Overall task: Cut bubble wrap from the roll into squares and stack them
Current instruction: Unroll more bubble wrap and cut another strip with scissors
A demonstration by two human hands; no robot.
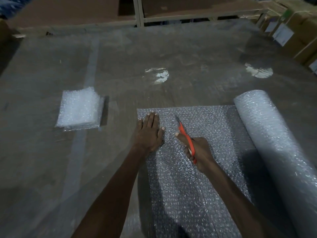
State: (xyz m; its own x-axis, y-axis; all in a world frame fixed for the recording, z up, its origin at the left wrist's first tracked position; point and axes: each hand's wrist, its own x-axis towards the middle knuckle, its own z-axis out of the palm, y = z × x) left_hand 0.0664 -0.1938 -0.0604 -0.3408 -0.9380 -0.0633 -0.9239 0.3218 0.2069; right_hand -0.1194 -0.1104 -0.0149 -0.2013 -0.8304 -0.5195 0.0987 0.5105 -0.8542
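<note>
A roll of bubble wrap [267,134] lies on the floor at the right, with a sheet [205,127] unrolled from it toward the left. My left hand [150,131] presses flat on the sheet near its far left corner, fingers together. My right hand [197,148] grips an orange-handled cutter [186,136]. Its blade tip rests on the sheet just right of my left hand. A stack of cut bubble wrap squares [79,109] sits on the floor to the left, apart from the sheet.
The work surface is a grey concrete floor [154,57] with bright light reflections. Cardboard boxes [295,31] stand at the far right. A metal shelf frame [139,12] runs along the back. A dark flat strip [105,110] lies beside the stack.
</note>
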